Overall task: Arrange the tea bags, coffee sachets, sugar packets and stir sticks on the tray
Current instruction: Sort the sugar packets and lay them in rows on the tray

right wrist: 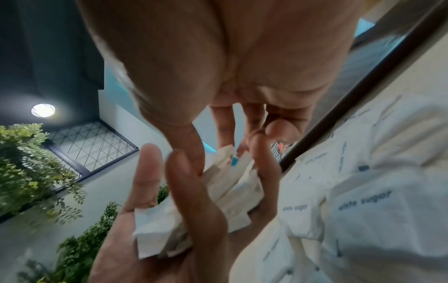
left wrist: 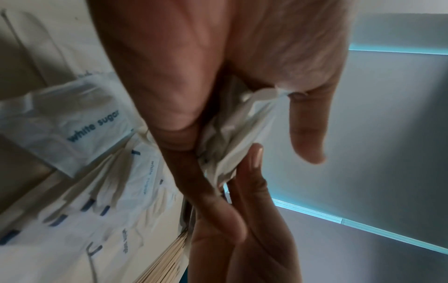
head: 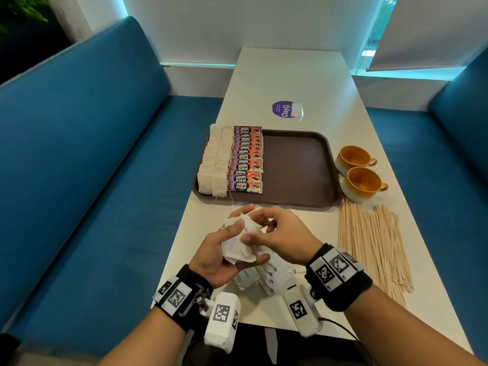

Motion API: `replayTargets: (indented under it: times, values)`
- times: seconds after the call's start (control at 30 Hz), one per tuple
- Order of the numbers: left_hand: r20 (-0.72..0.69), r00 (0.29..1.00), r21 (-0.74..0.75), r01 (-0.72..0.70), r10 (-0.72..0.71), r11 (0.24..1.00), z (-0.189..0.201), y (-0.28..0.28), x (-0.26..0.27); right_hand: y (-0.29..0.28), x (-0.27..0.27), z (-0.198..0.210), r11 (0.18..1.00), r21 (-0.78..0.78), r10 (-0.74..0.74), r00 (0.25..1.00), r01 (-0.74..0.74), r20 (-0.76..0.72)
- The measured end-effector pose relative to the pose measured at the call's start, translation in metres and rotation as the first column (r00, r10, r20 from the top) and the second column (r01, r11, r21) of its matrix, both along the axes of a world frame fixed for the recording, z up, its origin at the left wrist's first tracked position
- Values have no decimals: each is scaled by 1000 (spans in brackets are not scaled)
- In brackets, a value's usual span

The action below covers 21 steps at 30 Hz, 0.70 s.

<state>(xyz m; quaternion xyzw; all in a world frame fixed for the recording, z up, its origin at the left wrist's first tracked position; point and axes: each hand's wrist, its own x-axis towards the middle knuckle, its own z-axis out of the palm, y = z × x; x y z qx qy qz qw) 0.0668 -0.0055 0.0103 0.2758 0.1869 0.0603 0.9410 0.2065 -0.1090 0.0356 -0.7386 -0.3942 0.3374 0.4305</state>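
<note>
Sugar packets (head: 239,243) are being gathered just near of the tray (head: 295,165): the left hand (head: 219,256) is cupping a bunch while the right hand (head: 281,235) is pinching at it. Next, probably, squaring them for the tray's bare right half, beside the coffee sachets (head: 247,159).

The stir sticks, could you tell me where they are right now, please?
In the head view, the stir sticks lie loose on the table's right side, just in front of the two cups and right of the tray.

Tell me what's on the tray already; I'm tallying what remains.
On the brown tray: two columns of tea bags at left, then one column of Kopi Juan coffee sachets. Overlap hides exact counts. The right half is bare.
</note>
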Motion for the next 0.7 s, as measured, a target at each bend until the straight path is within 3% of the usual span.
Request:
replayTargets:
  times: [0.1, 0.23, 0.37, 0.43, 0.5, 0.6, 0.7]
  values:
    - [-10, 998, 30, -59, 59, 998, 5, -2, -3, 4, 0, -5, 993, 55, -110, 991, 106, 74]
    - [-66, 992, 22, -109, 110, 994, 7, 2, -5, 9, -2, -2, 997, 55, -67, 986, 59, 151]
    - [-65, 984, -9, -164, 163, 986, -6, 20, -15, 8, 15, 0, 983, 130, -142, 985, 129, 95]
    - [-103, 966, 15, -235, 235, 972, -11, 32, -26, 2, 28, -2, 983, 74, -176, 976, 167, 128]
    - [-155, 943, 65, -287, 294, 956, -14, 43, -40, -5, 36, -7, 988, -95, -99, 973, 121, 209]
    - [-255, 905, 310, -258, 341, 915, -16, 57, -54, -12, 33, -18, 926, -378, 116, 948, 6, 297]
    - [-400, 841, 648, -21, 364, 761, -14, 66, -54, -14, 20, -30, 872, -489, 241, 895, -30, 376]
